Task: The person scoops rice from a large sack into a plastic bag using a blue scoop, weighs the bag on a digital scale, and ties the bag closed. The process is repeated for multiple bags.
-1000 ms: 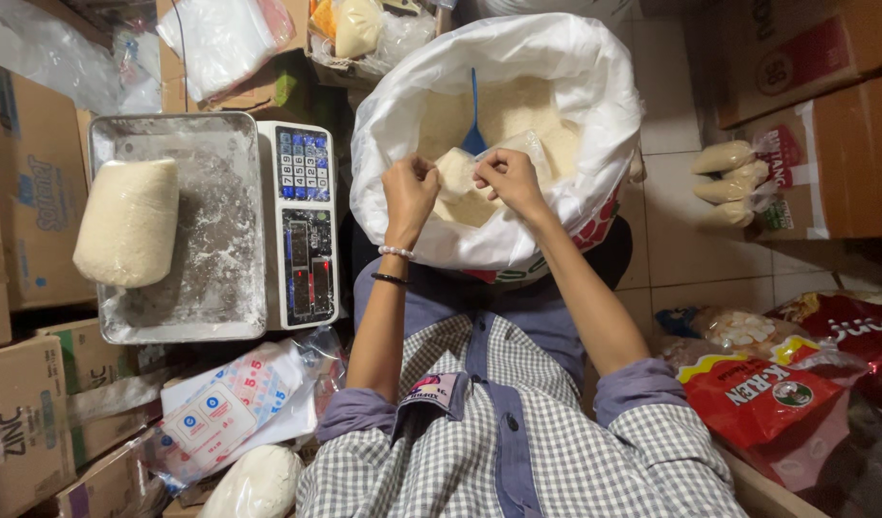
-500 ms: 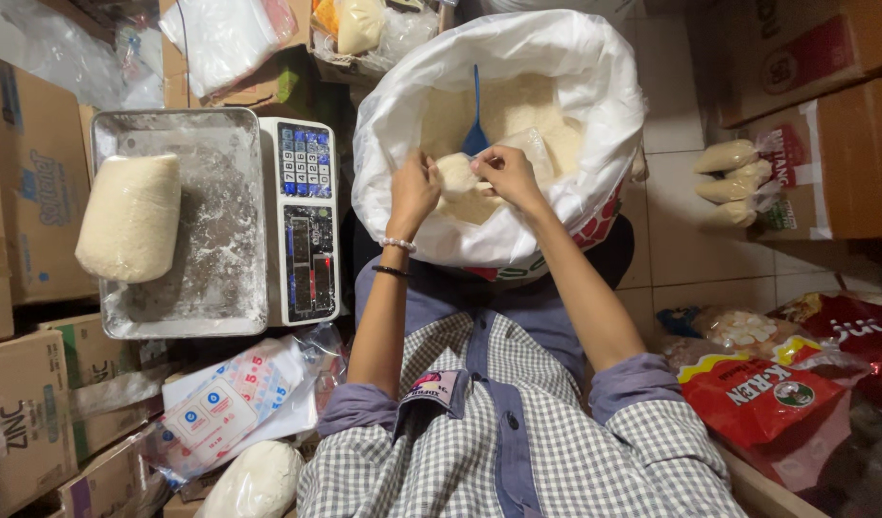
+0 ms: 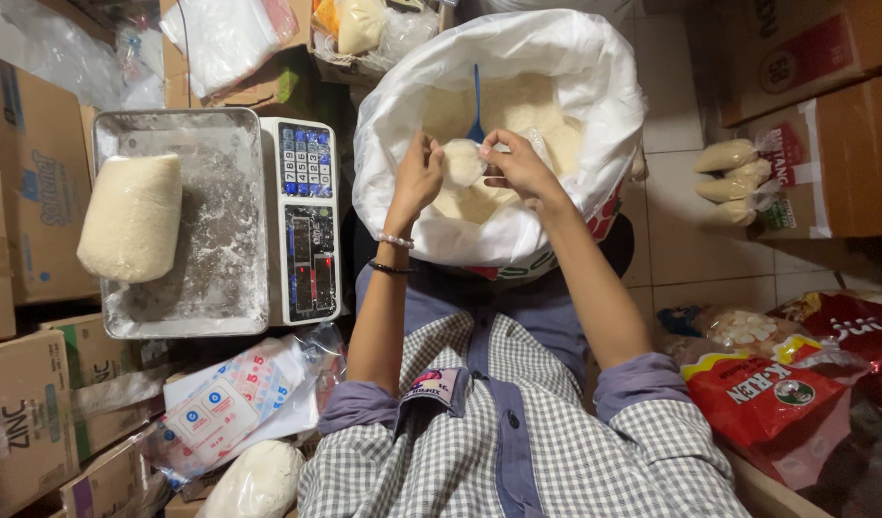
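Both hands have barely shifted since the earlier frame, staying over the big white sack [image 3: 594,86] of pale powder. What the small clear bag [image 3: 463,161] contains is partly hidden behind the fingers. Left hand [image 3: 417,177] and right hand [image 3: 519,165] each pinch closed on that bag's top, holding it above the powder beside a blue scoop [image 3: 476,105].

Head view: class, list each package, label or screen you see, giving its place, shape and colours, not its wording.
Scale: left of sack, white, blue keypad, dark screen.
Sack: centre, white, round, open.
Small bag: between both hands, clear.
Filled bag: on scale tray, cream, pillow-shaped.
Red packets: right.
Cartons: left, brown.
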